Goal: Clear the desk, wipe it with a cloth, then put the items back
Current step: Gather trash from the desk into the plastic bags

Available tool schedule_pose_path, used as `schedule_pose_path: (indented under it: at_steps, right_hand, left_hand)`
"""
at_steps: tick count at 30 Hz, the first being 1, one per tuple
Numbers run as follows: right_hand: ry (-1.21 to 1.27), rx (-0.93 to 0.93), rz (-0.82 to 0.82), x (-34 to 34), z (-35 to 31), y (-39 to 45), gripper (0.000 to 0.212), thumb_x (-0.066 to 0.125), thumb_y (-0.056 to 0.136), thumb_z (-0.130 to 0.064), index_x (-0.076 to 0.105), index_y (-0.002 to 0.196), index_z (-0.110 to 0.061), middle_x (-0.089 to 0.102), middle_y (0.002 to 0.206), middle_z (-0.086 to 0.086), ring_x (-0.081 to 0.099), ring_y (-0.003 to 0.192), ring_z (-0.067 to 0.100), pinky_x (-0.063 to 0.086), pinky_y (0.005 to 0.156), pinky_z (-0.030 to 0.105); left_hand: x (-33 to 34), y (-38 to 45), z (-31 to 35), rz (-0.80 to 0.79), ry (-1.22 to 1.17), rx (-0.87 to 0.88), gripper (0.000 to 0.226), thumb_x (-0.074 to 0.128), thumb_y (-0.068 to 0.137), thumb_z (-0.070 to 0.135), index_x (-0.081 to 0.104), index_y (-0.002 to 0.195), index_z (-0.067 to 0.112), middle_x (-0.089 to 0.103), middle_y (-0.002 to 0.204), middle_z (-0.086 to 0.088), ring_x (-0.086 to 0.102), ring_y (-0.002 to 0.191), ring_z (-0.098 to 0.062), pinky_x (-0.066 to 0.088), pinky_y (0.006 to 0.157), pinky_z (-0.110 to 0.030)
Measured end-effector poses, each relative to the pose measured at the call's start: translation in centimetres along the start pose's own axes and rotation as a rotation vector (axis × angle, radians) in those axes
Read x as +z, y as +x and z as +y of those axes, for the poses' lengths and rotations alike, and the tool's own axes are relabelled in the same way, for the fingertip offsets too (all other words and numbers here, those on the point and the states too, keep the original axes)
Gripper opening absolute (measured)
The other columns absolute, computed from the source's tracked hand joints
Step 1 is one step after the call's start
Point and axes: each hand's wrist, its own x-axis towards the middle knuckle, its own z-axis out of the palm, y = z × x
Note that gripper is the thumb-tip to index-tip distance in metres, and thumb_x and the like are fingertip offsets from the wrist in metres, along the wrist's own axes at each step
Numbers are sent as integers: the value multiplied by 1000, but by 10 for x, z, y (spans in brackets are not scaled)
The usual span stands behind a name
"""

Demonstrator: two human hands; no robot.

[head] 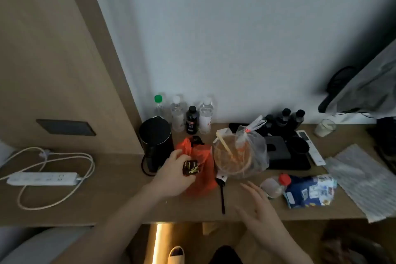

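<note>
My left hand (174, 174) pinches a small dark packet with yellow print (190, 167), held just above the wooden desk (111, 195) and against an orange plastic bag (202, 167). My right hand (260, 210) hovers over the desk's front edge with its fingers spread and holds nothing. Behind it stands a food bowl with chopsticks inside a clear plastic bag (240, 154). A black stick-like object with a white tag (222, 194) lies between my hands.
A black kettle (156, 141) and several bottles (190, 117) stand at the back. A black tray (287, 152) carries dark bottles and a box. A small jar with a red lid (275, 185), a blue snack bag (308, 191), a remote (310, 148), a power strip (41, 178) and a patterned cloth (362, 176) lie around.
</note>
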Motion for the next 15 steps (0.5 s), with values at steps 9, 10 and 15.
schedule_pose_path:
  at_steps: [9, 10, 15]
  right_hand:
    - [-68, -136, 157, -63, -16, 64, 60, 69, 92, -48, 43, 147, -45, 32, 147, -34, 45, 132, -3, 51, 106, 34]
    - [-66, -154, 164, -73, -19, 73, 60, 69, 92, -47, 44, 147, -43, 33, 148, -32, 45, 133, -3, 50, 107, 34]
    - [-102, -177, 153, -115, -20, 126, 59, 68, 93, -46, 43, 147, -42, 36, 149, -24, 50, 129, 5, 54, 101, 35]
  left_hand:
    - [4, 108, 4, -171, -52, -246, 51, 67, 87, 39, 61, 136, 29, 13, 169, -14, 5, 158, -32, 26, 122, -40]
    - [5, 117, 3, -181, -51, -269, 41, 67, 86, 39, 67, 126, 28, 30, 164, -11, 5, 158, -31, 25, 123, -40]
    - [16, 146, -19, -144, -72, -364, 13, 63, 71, 38, 60, 76, 26, 74, 98, -5, 68, 98, -25, 58, 88, -39]
